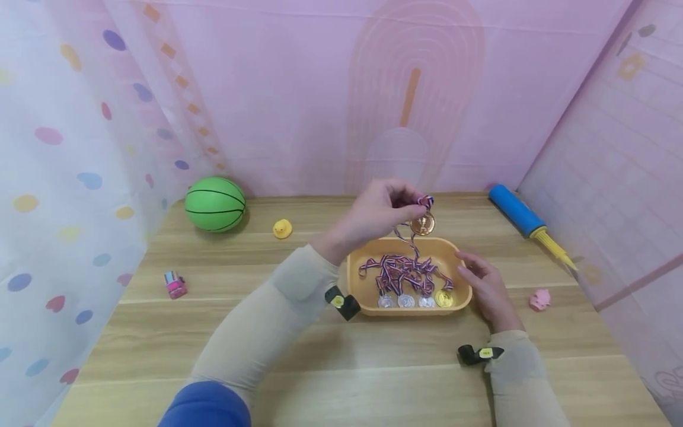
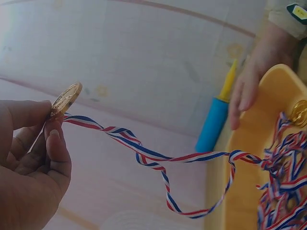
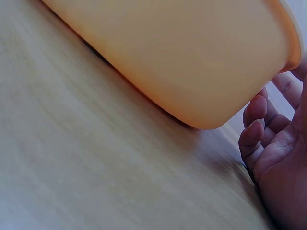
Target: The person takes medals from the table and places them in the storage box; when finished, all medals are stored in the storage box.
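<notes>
My left hand point(image 1: 373, 216) pinches a bronze-coloured medal point(image 1: 423, 224) near its ribbon end, raised above the back of an orange-yellow plastic bin point(image 1: 356, 296). From it a red, white and blue ribbon point(image 2: 187, 157) trails down, twisted, into the heap of ribbons point(image 1: 397, 271) in the bin. Along the bin's front side lie several silver medals point(image 1: 406, 301) and one gold medal point(image 1: 444, 298). My right hand point(image 1: 484, 287) is at the bin's right end, fingers against the outside near the rim; in the right wrist view its fingers point(image 3: 256, 108) are loosely bent beside the wall.
On the wooden table point(image 1: 341, 379), a green ball point(image 1: 215, 204), a yellow rubber duck point(image 1: 282, 229) and a small pink toy point(image 1: 175, 285) sit to the left. A blue and yellow hand pump point(image 1: 517, 212) and a pink pig figure point(image 1: 540, 300) are to the right. Curtains enclose the table.
</notes>
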The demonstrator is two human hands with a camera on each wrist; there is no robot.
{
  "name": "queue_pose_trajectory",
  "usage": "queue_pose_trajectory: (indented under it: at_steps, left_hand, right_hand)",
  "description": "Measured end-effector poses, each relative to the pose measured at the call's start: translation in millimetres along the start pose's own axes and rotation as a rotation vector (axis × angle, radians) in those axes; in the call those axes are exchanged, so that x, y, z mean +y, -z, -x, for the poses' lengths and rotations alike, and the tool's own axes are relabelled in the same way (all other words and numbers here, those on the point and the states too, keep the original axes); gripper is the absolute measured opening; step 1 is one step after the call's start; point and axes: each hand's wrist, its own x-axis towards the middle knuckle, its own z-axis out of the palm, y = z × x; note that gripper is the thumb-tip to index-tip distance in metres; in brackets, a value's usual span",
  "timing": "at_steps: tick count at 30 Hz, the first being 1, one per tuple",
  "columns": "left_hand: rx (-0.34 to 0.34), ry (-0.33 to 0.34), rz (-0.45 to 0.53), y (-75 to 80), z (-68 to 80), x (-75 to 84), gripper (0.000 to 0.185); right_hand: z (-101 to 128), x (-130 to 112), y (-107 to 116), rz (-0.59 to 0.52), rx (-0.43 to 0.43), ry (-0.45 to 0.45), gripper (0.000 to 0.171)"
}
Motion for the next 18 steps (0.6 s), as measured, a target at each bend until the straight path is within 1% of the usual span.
queue_pose_trajectory:
  at_steps: [3, 7, 13, 16, 18]
  left_hand:
    - [-0.018, 0.036, 0.016, -9.5, -4.6, -11.4, 0.012]
    - [-0.021, 0.082, -0.016, -14.0, -4.6, -30.6, 0.013]
    - [-0.013, 0.177, -0.128, -7.1, 2.0, -64.9, 0.012]
    - [-0.035, 0.204, -0.201, -1.7, 6.7, -79.7, 0.011]
    - [-0.063, 0.217, -0.242, 1.7, 10.1, -86.9, 0.009]
  right_hand:
    - [1, -1, -2, 0.008, -0.005, 0.008, 0.046]
    - [0, 1, -4, 0.011, -0.012, 0.018, 0.044]
    - [-1, 3, -4, -0.028, -0.011, 0.041, 0.038]
    - [0, 3, -3, -0.035, -0.006, 0.049, 0.036]
    - [0, 3, -2, -0.033, 0.000, 0.052, 0.035]
